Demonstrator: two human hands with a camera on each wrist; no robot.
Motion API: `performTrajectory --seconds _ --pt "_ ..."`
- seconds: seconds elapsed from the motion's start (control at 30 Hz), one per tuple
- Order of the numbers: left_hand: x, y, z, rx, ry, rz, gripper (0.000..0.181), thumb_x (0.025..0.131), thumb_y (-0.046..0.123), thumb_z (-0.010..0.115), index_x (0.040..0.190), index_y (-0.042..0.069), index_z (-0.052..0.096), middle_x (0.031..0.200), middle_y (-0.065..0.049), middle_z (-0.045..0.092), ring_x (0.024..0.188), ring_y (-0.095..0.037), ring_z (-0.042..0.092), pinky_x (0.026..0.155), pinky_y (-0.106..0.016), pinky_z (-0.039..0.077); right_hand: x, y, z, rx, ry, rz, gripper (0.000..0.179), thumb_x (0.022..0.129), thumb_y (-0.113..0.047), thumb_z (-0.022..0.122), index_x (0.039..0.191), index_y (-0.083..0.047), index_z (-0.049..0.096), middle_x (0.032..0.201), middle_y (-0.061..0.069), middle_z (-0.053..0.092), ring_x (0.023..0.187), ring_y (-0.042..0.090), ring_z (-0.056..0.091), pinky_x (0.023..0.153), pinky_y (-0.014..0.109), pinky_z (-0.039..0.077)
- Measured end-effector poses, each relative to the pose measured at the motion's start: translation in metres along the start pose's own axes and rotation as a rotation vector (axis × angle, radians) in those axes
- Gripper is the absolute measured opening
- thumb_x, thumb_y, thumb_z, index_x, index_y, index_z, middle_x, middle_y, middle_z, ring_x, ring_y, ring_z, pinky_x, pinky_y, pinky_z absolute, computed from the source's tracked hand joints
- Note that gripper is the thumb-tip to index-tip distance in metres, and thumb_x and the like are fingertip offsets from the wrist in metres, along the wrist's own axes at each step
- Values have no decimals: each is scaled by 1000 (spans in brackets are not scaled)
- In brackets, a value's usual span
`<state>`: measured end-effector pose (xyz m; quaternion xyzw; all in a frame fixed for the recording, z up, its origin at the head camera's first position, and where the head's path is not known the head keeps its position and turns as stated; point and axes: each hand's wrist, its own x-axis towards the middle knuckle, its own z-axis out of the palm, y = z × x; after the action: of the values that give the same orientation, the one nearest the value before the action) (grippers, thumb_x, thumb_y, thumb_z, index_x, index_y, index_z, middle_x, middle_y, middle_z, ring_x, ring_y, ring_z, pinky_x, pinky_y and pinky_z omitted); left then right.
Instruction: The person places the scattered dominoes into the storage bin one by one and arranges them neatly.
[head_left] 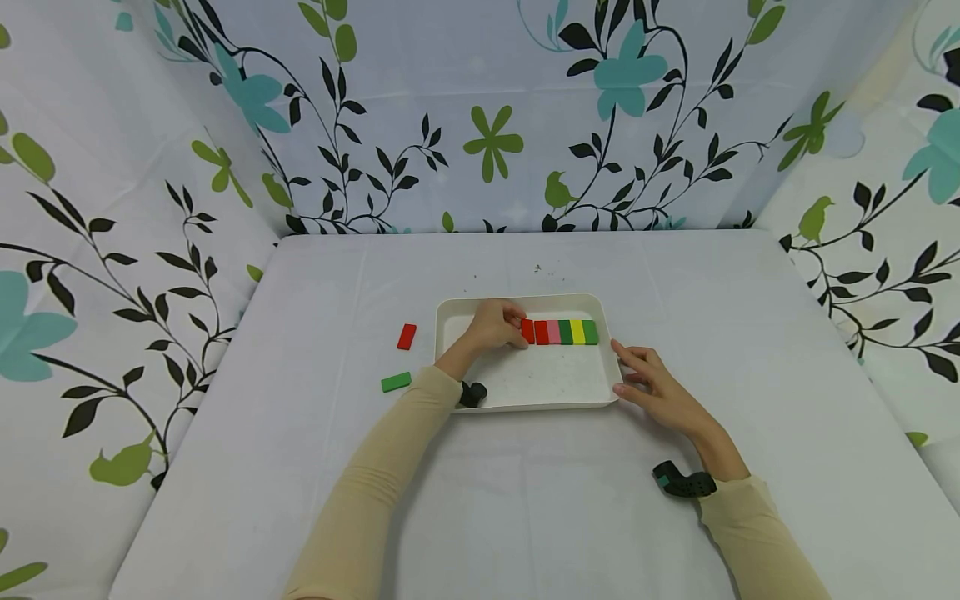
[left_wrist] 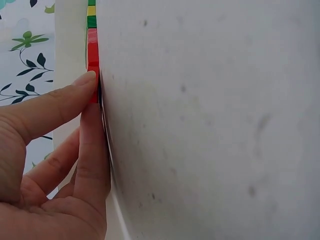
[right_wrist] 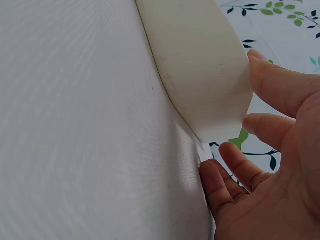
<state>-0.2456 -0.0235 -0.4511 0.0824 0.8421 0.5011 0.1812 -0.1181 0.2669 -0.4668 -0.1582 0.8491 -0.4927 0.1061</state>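
My left hand (head_left: 491, 327) reaches into the shallow white tray (head_left: 551, 387) and pinches a red rectangular block (head_left: 528, 332) between thumb and fingers. That block stands at the left end of a row along the tray's back side: another red block (head_left: 542, 332), a pink block (head_left: 553, 332), a dark green block (head_left: 566, 332), a yellow block (head_left: 577, 332) and a green block (head_left: 590, 332). In the left wrist view the held block (left_wrist: 93, 84) lines up with the row. My right hand (head_left: 656, 387) touches the tray's right side with its fingertips, fingers slightly bent and spread.
Left of the tray, a loose red block (head_left: 407, 337) and a loose green block (head_left: 396, 382) lie on the white-covered table (head_left: 525, 508). Small crumbs (head_left: 537, 268) are scattered behind the tray. A leaf-patterned curtain (head_left: 487, 75) hangs around the table's back and sides.
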Motion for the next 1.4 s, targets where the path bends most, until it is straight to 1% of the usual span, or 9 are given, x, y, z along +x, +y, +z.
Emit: performTrajectory --seconds 0.27,0.57,0.8,0.97,1.1,1.2,1.3,1.37,1.4 --pt "-1 2 0 17 -16 15 44 69 -7 82 110 -4 66 87 -8 58 74 -16 54 60 -19 47 0 0 0 -4 2 -5 70 98 -13 59 156 -14 22 146 25 25 129 46 37 104 65 34" --pt "-1 3 1 11 -24 28 45 68 -7 82 110 -5 66 87 -9 59 74 -16 55 60 -18 48 1 2 0 -2 6 -19 70 97 -12 59 156 -14 22 145 25 26 130 44 36 104 63 33" --pt "-2 3 0 8 -27 17 49 69 -6 83 115 -4 65 92 -11 62 77 -17 57 63 -19 51 1 1 0 -6 7 -15 70 97 -12 59 156 -13 22 145 25 26 128 45 38 104 64 34" --pt "-3 3 -1 5 -17 16 50 71 -2 82 118 -1 64 94 -11 62 75 -17 57 62 -20 50 1 1 1 -8 10 -23 70 97 -12 59 156 -14 22 145 24 27 129 44 38 104 63 34" --pt "-4 5 -4 8 -5 63 50 74 2 82 120 0 65 94 -10 64 75 -15 58 62 -19 47 1 3 3 -14 13 -30 69 97 -12 59 156 -13 23 145 24 27 130 42 37 104 62 34" --pt "-7 12 -9 -4 -10 109 49 76 5 81 122 0 65 94 -10 65 75 -15 60 66 -21 49 1 3 3 -14 10 -29 69 98 -12 59 156 -13 22 145 24 27 130 42 36 104 62 34" --pt "-12 22 -19 -48 -26 155 48 79 8 80 124 0 64 95 -10 64 75 -15 61 72 -27 55 1 3 3 -15 8 -27 69 98 -12 58 156 -13 22 146 25 26 130 43 37 104 63 34" --pt "-18 30 -28 -79 -31 190 47 81 9 79 125 1 63 97 -12 63 75 -16 61 74 -31 57 1 3 3 -18 9 -26 69 98 -12 58 156 -14 22 146 25 26 130 43 37 104 62 34" --pt "-21 32 -34 -99 -31 209 47 81 8 78 125 1 63 99 -14 63 76 -16 61 74 -32 57 1 2 3 -21 9 -27 69 98 -12 58 156 -14 21 146 25 26 130 43 37 104 62 34"
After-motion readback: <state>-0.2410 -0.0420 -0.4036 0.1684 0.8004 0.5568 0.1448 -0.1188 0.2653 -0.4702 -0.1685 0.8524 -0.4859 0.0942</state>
